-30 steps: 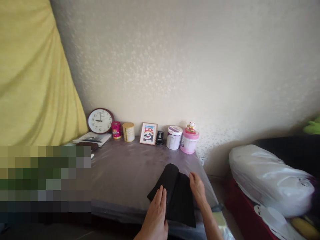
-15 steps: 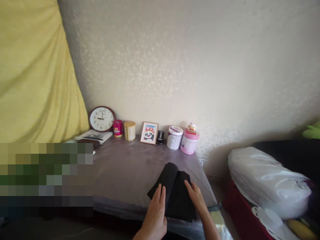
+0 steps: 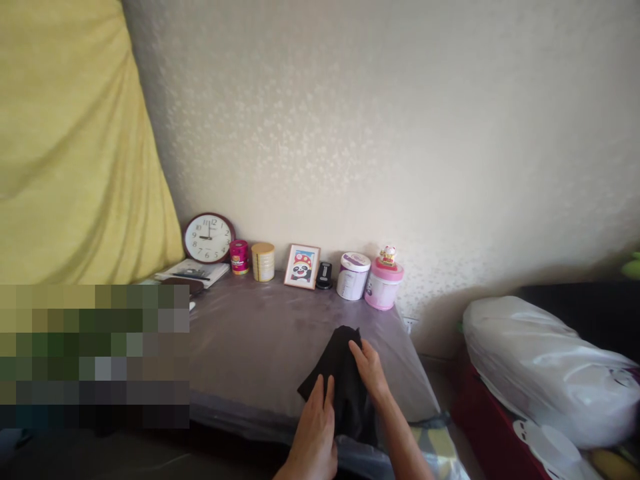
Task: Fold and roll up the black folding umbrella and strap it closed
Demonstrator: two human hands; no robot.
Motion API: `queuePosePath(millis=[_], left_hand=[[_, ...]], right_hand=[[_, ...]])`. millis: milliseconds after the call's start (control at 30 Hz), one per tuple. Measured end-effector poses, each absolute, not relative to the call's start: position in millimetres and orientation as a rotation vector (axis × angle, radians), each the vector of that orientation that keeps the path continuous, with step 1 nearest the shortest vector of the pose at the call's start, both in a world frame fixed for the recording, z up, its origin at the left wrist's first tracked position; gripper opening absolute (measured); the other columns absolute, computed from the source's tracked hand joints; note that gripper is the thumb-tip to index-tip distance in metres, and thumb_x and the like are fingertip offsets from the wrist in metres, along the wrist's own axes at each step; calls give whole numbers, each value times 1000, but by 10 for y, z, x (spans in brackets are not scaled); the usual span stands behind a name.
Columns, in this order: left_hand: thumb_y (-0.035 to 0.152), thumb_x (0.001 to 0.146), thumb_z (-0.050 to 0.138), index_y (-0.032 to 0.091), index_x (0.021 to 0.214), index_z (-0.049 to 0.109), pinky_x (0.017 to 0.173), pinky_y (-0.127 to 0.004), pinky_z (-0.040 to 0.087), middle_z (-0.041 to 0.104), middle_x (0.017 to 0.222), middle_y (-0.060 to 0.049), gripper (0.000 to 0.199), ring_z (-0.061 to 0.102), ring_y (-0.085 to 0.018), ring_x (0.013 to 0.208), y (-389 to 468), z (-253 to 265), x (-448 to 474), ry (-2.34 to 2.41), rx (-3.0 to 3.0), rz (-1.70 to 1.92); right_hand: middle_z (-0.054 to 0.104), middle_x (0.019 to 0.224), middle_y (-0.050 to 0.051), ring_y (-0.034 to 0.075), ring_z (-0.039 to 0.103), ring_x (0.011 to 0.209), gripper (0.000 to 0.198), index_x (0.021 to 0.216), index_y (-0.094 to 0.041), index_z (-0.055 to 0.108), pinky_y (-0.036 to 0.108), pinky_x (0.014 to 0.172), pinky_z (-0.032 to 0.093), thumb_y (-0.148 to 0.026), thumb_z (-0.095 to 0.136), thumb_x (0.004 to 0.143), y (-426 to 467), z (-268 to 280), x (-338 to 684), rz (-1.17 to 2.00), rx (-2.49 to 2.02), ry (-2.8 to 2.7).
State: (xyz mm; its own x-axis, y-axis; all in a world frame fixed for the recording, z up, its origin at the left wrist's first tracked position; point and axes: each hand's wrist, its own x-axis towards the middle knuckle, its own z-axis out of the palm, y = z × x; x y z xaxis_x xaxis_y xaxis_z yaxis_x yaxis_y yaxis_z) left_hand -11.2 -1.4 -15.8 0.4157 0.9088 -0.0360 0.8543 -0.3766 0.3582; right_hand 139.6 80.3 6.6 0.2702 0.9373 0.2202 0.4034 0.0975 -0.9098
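Observation:
A piece of black cloth [image 3: 336, 370], perhaps a garment, lies near the front right corner of the covered table [image 3: 245, 353]. My left hand [image 3: 316, 423] rests on its near left part with the fingers stretched out and slightly apart. On the other side my right hand [image 3: 370, 373] pinches the cloth's right part near its far end. That side is folded over toward the left, so the cloth makes a narrow bundle. The near edge hangs at the table's front edge. My right thumb is hidden.
Along the wall stand a clock [image 3: 209, 238], a pink can [image 3: 239, 257], a yellow can [image 3: 263, 262], a picture frame [image 3: 302, 267], a white tub [image 3: 353, 277] and a pink tub [image 3: 383, 287] with a cat figurine [image 3: 388, 255]. A white plastic bag [image 3: 545, 363] bulges at right.
My right hand has moved left and away from me, folding the cloth's right side over toward the left. The left hand stays on the cloth. The view has shifted slightly.

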Motion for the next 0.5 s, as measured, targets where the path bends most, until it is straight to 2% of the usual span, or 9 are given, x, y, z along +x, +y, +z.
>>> queuePosePath(millis=[233,367,500], left_hand=[[1,58,46,3,140,7,112,-32,17,2,147,-16,91,6,-22,136,12,-109,-136,1531,2341,225],[1,59,44,-1,139,13,112,-31,17,6,146,-17,85,8,-20,136,47,-179,-188,1526,2340,281],[1,61,41,3,141,0,110,-32,21,6,147,-14,90,11,-18,136,42,-241,-277,1459,2335,395]], right_hand=[[64,83,11,22,62,76,42,103,-11,56,31,67,50,-43,48,75,1038,-177,1288,639,-1612,-1269],[64,78,10,21,63,67,43,109,-12,48,31,57,50,-40,48,76,1037,-136,1210,824,-1599,-1243],[63,71,6,16,61,55,40,111,-14,42,25,47,47,-42,43,83,967,-1,1102,1058,-1537,-1178]])
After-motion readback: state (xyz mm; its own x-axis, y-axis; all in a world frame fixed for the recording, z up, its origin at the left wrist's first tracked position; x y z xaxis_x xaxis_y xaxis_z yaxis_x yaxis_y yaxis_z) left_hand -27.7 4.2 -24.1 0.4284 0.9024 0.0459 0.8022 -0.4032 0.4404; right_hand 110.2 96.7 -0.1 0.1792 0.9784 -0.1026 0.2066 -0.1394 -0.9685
